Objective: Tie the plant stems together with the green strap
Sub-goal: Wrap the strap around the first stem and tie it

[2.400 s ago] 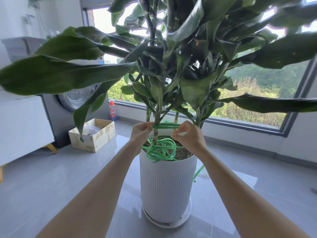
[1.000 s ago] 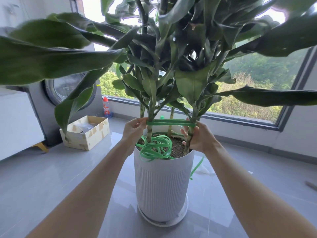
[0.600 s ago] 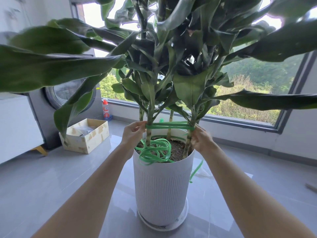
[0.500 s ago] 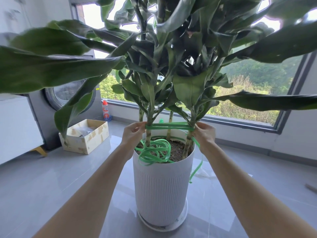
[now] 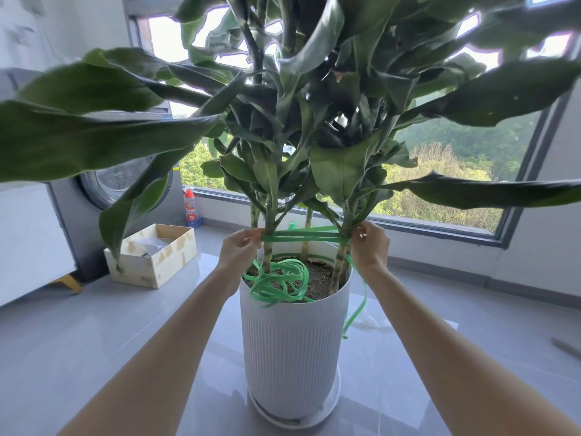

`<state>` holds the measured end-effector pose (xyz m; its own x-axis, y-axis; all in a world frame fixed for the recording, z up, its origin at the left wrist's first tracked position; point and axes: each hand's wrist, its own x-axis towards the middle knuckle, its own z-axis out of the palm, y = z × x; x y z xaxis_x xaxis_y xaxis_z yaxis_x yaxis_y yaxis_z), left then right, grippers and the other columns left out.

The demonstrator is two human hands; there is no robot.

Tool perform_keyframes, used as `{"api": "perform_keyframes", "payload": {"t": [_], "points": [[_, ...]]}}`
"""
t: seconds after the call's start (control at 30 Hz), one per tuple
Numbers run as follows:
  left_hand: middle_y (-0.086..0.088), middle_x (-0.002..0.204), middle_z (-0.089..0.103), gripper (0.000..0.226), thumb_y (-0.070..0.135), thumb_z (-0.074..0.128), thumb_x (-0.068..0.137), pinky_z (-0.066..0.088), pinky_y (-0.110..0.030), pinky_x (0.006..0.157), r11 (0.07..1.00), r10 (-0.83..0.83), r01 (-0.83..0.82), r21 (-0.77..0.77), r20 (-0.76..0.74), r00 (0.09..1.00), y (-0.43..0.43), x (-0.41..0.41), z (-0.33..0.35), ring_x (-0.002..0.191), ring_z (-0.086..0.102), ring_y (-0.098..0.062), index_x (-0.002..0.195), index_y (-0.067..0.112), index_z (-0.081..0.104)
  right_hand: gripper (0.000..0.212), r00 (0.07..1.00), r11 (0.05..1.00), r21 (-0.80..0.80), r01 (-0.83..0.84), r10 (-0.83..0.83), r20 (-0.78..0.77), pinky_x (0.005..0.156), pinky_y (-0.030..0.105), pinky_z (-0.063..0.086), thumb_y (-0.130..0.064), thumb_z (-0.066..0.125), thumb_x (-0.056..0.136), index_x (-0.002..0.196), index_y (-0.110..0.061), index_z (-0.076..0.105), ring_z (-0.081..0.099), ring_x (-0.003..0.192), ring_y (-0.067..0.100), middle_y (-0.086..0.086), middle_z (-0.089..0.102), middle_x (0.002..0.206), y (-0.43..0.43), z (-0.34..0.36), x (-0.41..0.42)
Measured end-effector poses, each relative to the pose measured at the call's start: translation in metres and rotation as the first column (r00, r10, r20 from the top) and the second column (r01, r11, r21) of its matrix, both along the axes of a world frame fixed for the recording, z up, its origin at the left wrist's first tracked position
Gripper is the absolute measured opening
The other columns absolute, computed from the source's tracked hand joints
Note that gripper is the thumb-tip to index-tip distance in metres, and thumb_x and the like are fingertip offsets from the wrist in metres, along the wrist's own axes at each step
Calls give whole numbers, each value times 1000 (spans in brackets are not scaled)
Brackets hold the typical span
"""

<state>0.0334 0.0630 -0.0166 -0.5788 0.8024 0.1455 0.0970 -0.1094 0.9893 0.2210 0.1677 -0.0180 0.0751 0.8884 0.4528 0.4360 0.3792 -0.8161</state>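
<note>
A tall leafy plant stands in a white ribbed pot (image 5: pixel 294 347). Its stems (image 5: pixel 268 250) rise from the soil, one group at the left and one at the right (image 5: pixel 341 262). A green strap (image 5: pixel 305 236) runs level around the stems in two bands. My left hand (image 5: pixel 240 248) pinches the strap at the left stem. My right hand (image 5: pixel 371 243) grips it at the right stems. Loose coils of the strap (image 5: pixel 278 283) lie on the soil, and a free end (image 5: pixel 358 309) hangs down the pot's right side.
A pale open box (image 5: pixel 152 254) sits on the grey tiled floor to the left, beside a washing machine (image 5: pixel 107 196). A small red-capped bottle (image 5: pixel 190 209) stands by the window sill. Broad leaves (image 5: pixel 94 143) spread wide at head height on both sides.
The strap has been carried from the left stem across to the right stems. My right hand moved right and round those stems, and the free end now hangs down the pot's right side.
</note>
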Motion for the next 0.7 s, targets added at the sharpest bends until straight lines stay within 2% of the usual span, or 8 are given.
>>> {"api": "perform_keyframes", "payload": {"t": [0.1,0.17,0.23,0.3,0.37,0.5,0.6,0.7], "points": [[-7,103,62,14,16,59,91,40,-30,79,1000,3,-3,-1,1,1000,1,0,0,100,54,-20,103,12,66,23,1000,1000,-12,-21,21,-5,57,23,28,-6,49,95,100,0,70,51,76,18,14,70,96,-1,0,3],[-7,103,62,10,16,59,91,40,-29,76,1000,3,-3,2,4,1000,2,0,1,100,54,-21,98,15,65,21,997,998,-30,-58,56,-51,62,21,41,-5,53,94,105,1,69,56,77,19,13,70,101,-2,-3,5],[-7,104,62,11,17,59,91,41,-29,76,1000,3,-3,1,1,1000,3,0,1,100,54,-21,99,12,66,23,977,989,-86,-120,102,-186,59,25,57,-3,55,92,112,2,66,60,74,23,14,67,105,-4,-5,5],[-8,104,62,11,17,59,91,42,-27,73,1000,6,-6,-1,-2,1000,3,-1,1,100,54,-21,99,13,66,25,948,979,-128,-159,115,-298,54,26,57,-1,56,92,115,3,64,62,70,24,15,66,104,-7,-6,4],[-9,104,62,9,17,59,92,43,-22,66,1000,8,-8,-2,-9,1000,2,-1,0,100,54,-21,97,16,65,26,941,978,-136,-158,107,-321,54,30,58,-2,57,91,116,2,64,63,67,23,16,67,102,-9,-6,3],[-9,103,62,8,17,58,92,42,-20,64,1000,5,-5,1,-18,1000,2,-1,0,99,54,-21,97,17,64,26,938,982,-127,-143,94,-334,60,34,59,-3,59,90,115,0,64,64,67,20,17,69,102,-11,-9,3],[-9,102,62,10,17,58,92,42,-20,65,1000,3,-3,-2,-19,1000,2,-2,0,98,54,-21,99,16,65,26,946,988,-95,-122,86,-313,59,24,58,-3,59,90,116,0,64,64,63,18,18,69,101,-13,-9,3],[-10,103,62,10,17,58,92,42,-21,65,1000,-2,2,1,-22,1000,3,-1,0,97,53,-21,99,16,65,27,948,992,-70,-109,83,-307,55,12,54,-3,60,89,115,1,64,65,70,25,20,69,102,-16,-8,5]]}}
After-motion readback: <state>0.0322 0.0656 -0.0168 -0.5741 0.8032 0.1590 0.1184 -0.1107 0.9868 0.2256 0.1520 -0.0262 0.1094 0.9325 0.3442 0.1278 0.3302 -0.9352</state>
